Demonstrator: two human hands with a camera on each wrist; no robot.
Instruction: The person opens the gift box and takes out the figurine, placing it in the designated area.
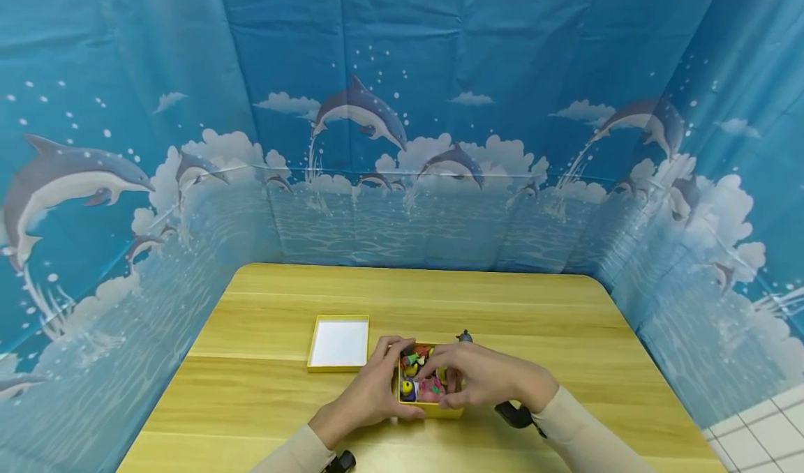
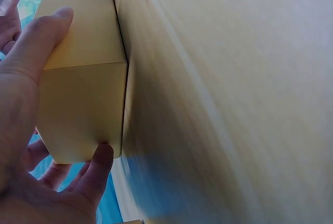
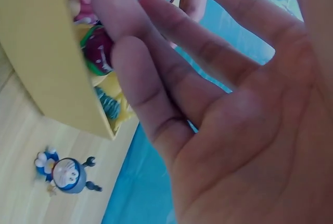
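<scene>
Beige sleeves (image 1: 584, 434), 2 of them, reach in nearest the head camera. Behind everything hangs a blue dolphin curtain (image 1: 402, 33), apparently there to screen off the surroundings. Before it stands a wood-grain table (image 1: 502, 305), giving the work a flat base. On its near part sits the yellow box (image 1: 442, 412), placed where both arms reach easily. Left of it lies its lid (image 1: 340, 344), white inside up, likely put aside to leave the top accessible. The left hand (image 1: 380, 386) grips the box, thumb along the near wall and fingers around the left end, probably to steady it. The right hand (image 1: 484, 372) is over the opening, fingers among the toys; I cannot tell whether it pinches any. Under it lies a pink toy (image 1: 430, 389), beside a yellow-headed figure (image 1: 407, 387), packed close. Outside, 1 blue-grey figurine (image 3: 62, 174) is near the box, perhaps for lack of room.
</scene>
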